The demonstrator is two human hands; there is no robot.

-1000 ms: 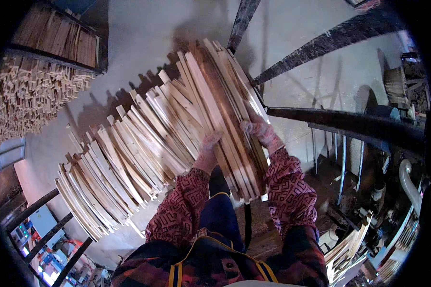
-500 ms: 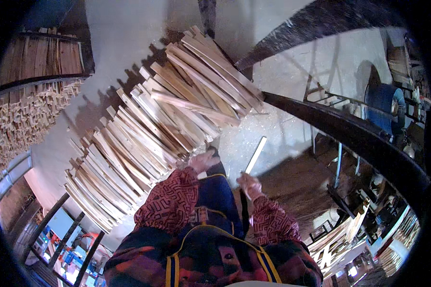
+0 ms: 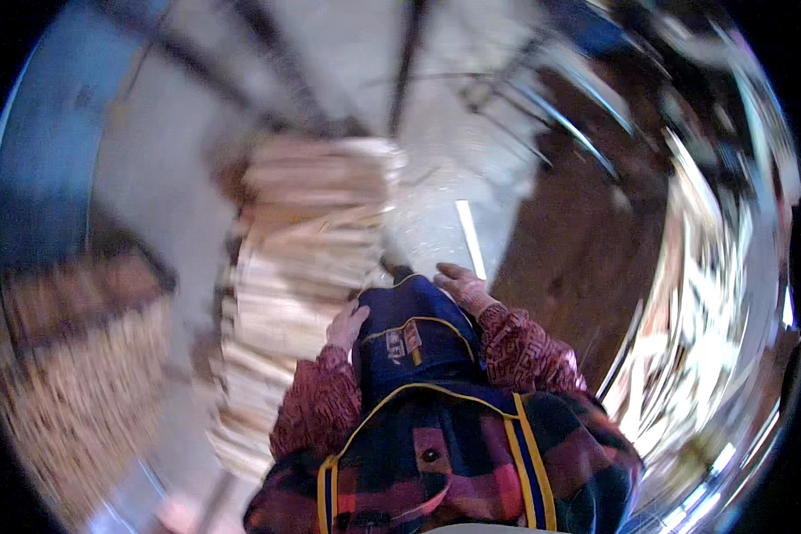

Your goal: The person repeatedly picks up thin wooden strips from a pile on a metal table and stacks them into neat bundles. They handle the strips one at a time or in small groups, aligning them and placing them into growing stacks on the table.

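Note:
My left hand (image 3: 345, 324) hangs by the left side of my dark blue apron (image 3: 409, 311), its fingers loosely out and holding nothing I can see. On the other side of the apron, my right hand (image 3: 461, 287) has its fingers stretched leftward, with nothing visible in them. Just beyond it a pale wooden strip (image 3: 470, 233) appears to lie on the floor; its near end goes out of sight behind that hand. Left of my left hand is a long row of wooden strips (image 3: 294, 285) laid side by side, smeared by motion.
A big stack of wood (image 3: 89, 383) stands at the left, below a dark frame. Dark metal bars (image 3: 409, 62) cross the far floor. To the right lie a brown floor patch (image 3: 578, 249) and a blurred heap of pale strips (image 3: 685, 338).
The view has swung round, so the row of strips runs straight away at my left. My left hand has come back from the row's edge to the apron.

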